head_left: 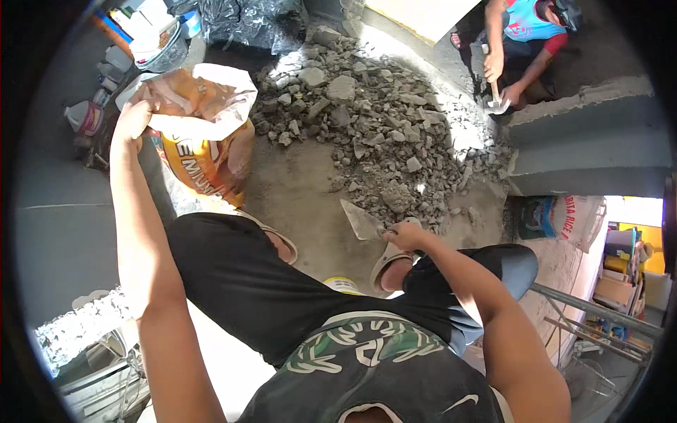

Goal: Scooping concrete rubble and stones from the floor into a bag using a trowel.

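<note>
Trowel [364, 221]: at the near edge of the grey rubble pile [388, 120], just ahead of the right clog [384, 269]; its pointed blade aims forward and to the left, its handle back and to the right.
Trowel's long axis: slanting across the floor [293, 173], roughly toward the sack's lower end; whether the blade touches the floor cannot be told.
Right hand [405, 235]: closed around the trowel handle, fingers wrapped with no gap showing.
Left hand [134, 120]: clamped on the left side of the sack's rim, thumb and fingers pinching the folded edge.
Orange-and-yellow printed sack [201, 166]: left of the rubble pile, mouth wide open and turned upward, pale rim folded outward; its long axis runs from the mouth down to the base near the left clog [283, 248].
Hands together or apart: well apart, one at the sack, one at the trowel.
Co-worker [529, 28]: beyond the pile at the right, holding a wooden-handled hammer [496, 92], its metal head near the broken wall edge [564, 106].
Behind the sack: a dark bucket [169, 56] and a black plastic bag [247, 25].
</note>
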A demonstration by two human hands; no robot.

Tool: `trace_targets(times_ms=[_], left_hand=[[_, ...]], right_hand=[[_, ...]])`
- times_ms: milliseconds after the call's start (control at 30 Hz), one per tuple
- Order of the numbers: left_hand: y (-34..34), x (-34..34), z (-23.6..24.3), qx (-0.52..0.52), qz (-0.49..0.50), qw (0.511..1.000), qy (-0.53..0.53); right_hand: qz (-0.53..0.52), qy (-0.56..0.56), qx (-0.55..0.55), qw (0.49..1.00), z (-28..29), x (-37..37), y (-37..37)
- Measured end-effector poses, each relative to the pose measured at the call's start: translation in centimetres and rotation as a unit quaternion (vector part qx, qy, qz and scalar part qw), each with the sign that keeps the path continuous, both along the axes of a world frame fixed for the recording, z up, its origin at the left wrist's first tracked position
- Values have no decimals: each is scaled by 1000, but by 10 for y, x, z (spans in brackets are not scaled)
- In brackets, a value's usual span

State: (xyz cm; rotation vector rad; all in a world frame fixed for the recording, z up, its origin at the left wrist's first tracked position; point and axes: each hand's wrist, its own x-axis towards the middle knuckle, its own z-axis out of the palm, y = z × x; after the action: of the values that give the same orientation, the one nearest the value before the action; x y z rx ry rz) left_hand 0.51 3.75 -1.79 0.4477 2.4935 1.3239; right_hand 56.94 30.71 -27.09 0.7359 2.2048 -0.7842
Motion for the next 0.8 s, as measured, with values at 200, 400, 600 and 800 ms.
trace_targets(times_ms=[200, 400, 600, 800], left_hand=[[-20, -3, 7, -26, 1, 1000, -13], [-22, -2, 13, -32, -17, 999, -16], [-40, 2, 17, -24, -17, 1000, -10], [-46, 4, 19, 24, -34, 998, -46]], right_hand=[[-136, 144, -149, 969, -11, -73, -97], [-136, 116, -109, 978, -34, -128, -150], [-312, 134, -309, 888, -36, -212, -174], [-310, 175, -247, 901, -58, -276, -186]])
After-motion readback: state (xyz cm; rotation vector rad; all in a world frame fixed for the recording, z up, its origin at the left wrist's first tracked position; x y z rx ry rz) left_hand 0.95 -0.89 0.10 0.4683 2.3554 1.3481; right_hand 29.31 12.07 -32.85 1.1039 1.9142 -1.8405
